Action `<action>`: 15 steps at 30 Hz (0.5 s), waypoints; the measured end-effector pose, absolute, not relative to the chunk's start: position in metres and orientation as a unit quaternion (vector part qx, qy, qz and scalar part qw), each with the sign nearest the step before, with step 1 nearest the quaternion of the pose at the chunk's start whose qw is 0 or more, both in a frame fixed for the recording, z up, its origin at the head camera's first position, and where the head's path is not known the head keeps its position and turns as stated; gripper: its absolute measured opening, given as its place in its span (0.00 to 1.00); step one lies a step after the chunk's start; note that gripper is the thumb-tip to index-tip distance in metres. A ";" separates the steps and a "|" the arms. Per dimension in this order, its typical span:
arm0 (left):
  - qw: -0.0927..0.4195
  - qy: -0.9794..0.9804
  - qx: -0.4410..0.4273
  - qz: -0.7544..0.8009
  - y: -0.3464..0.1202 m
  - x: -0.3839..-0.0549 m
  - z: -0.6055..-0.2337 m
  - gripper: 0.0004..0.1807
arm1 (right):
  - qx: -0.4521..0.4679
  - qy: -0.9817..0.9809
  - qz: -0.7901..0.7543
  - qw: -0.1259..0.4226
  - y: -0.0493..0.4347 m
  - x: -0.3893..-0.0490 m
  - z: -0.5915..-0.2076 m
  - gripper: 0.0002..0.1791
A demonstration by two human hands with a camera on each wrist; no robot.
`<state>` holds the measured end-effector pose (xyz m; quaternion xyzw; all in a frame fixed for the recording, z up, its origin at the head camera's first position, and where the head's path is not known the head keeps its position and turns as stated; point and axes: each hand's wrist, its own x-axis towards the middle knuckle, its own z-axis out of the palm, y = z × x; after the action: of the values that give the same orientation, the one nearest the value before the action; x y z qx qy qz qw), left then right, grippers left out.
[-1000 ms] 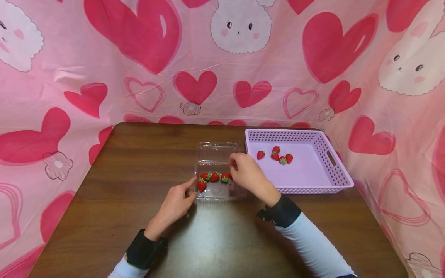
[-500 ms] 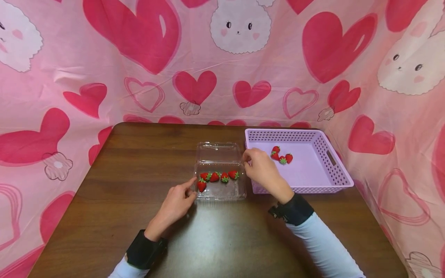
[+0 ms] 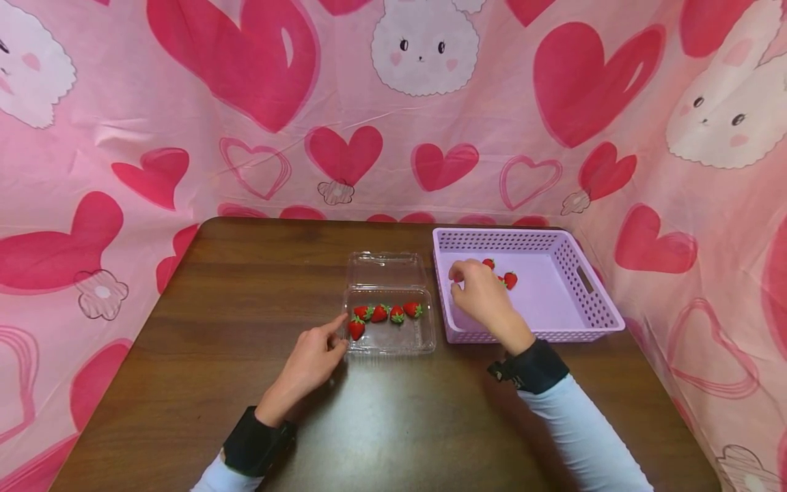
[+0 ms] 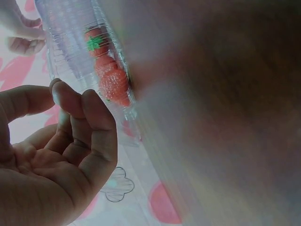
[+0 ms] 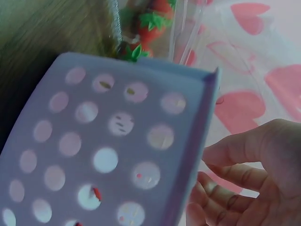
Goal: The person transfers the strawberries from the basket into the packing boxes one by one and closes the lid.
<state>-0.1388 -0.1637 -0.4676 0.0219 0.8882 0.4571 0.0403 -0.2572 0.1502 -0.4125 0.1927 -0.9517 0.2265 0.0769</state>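
Note:
My left hand (image 3: 310, 355) lies beside a clear plastic clamshell box (image 3: 393, 345), its straight index finger touching the box's left edge. In the left wrist view, the other fingers (image 4: 96, 136) are loosely bent and hold nothing. Inside the box's base sit several red strawberries (image 3: 380, 313) with green leaves, most in a row along the back; its hinged lid (image 3: 386, 268) lies back. Over the left part of a lilac basket (image 3: 541, 337), my right hand (image 3: 486, 297) hovers with nothing in its loosely curved fingers. It partly hides the strawberries (image 3: 510, 279) left in that basket.
A brown wooden table (image 3: 246, 287) carries the box and the basket side by side, with a narrow gap between them. The basket has raised, perforated walls. Behind and beside the table hangs a pink cloth (image 3: 381, 109) with hearts and rabbits.
My right hand has let go of a strawberry at the box's right side and moved right over the basket. One strawberry at the basket's left drops out of sight. My left hand stays put.

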 end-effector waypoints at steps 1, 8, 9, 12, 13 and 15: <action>0.041 0.888 0.022 0.457 -0.164 -0.139 -0.468 0.31 | 0.189 -0.953 0.225 0.077 0.152 -0.258 -0.413 0.05; 0.042 0.889 0.021 0.456 -0.164 -0.139 -0.467 0.31 | 0.178 -0.957 0.222 0.054 0.161 -0.265 -0.417 0.06; 0.042 0.889 0.022 0.455 -0.164 -0.140 -0.467 0.31 | 0.179 -0.957 0.222 0.052 0.162 -0.266 -0.418 0.07; 0.042 0.890 0.023 0.453 -0.163 -0.140 -0.467 0.31 | 0.177 -0.958 0.221 0.048 0.166 -0.269 -0.421 0.07; 0.042 0.890 0.023 0.453 -0.163 -0.140 -0.467 0.31 | 0.175 -0.959 0.219 0.047 0.168 -0.270 -0.422 0.07; 0.043 0.890 0.023 0.453 -0.164 -0.140 -0.467 0.31 | 0.170 -0.960 0.216 0.044 0.171 -0.272 -0.422 0.07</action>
<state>-0.1397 -0.1635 -0.4667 0.0233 0.8904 0.4526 0.0429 -0.2715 0.1706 -0.4224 0.1704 -0.9604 0.2161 0.0445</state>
